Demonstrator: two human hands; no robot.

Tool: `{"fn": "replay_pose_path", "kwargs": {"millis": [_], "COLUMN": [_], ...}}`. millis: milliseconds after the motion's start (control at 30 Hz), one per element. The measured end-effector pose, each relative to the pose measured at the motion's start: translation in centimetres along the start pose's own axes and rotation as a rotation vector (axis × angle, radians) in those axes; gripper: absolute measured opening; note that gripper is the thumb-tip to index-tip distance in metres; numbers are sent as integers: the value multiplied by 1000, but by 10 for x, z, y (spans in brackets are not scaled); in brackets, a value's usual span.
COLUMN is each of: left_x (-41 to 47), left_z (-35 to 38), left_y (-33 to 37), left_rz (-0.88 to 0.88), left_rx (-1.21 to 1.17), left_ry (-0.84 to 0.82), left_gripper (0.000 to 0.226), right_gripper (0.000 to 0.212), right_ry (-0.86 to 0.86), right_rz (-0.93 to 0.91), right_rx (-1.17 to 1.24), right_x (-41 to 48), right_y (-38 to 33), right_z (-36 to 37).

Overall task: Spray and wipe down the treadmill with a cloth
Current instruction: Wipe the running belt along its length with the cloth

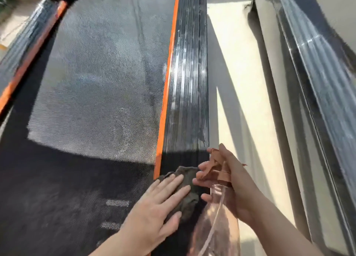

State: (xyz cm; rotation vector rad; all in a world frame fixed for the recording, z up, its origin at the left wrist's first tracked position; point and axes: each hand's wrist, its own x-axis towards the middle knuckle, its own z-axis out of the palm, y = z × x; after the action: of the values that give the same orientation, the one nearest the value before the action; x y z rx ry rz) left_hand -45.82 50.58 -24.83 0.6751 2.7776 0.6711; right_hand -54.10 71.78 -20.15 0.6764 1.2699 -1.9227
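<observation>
- My left hand (159, 203) lies flat with straight fingers, pressing a crumpled grey-brown cloth (187, 174) onto the near end of the black ribbed side rail (186, 82) of the treadmill (96, 73).
- My right hand (235, 184), just beside it on the right, curls round a clear plastic spray bottle (217, 227).
- The rail runs lengthwise straight ahead of both hands, beside a thin orange stripe (167, 82). Whitish streaks (180, 67) lie further along it, so I judge the left hand should wipe forward.
</observation>
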Motion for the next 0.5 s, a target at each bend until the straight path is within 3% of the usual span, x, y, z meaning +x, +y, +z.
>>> {"fn": "replay_pose_path", "kwargs": {"millis": [167,333,500], "left_x": [66,154,131], "left_z": [-13,-23,-18], "left_y": [-17,-36,-26], "left_rz": [-89,-298,-206], "left_rx": [69,117,145], "left_ry": [39,52,60], "left_gripper": [54,59,62], "right_gripper": [51,49,53], "right_ry": [50,96,73], "right_rz": [-68,-85,-32], "right_rx": [-17,75,-6], "right_x": [-2,-5,-8], "right_y": [0,-2,-6], "right_z": [3,9,5]}}
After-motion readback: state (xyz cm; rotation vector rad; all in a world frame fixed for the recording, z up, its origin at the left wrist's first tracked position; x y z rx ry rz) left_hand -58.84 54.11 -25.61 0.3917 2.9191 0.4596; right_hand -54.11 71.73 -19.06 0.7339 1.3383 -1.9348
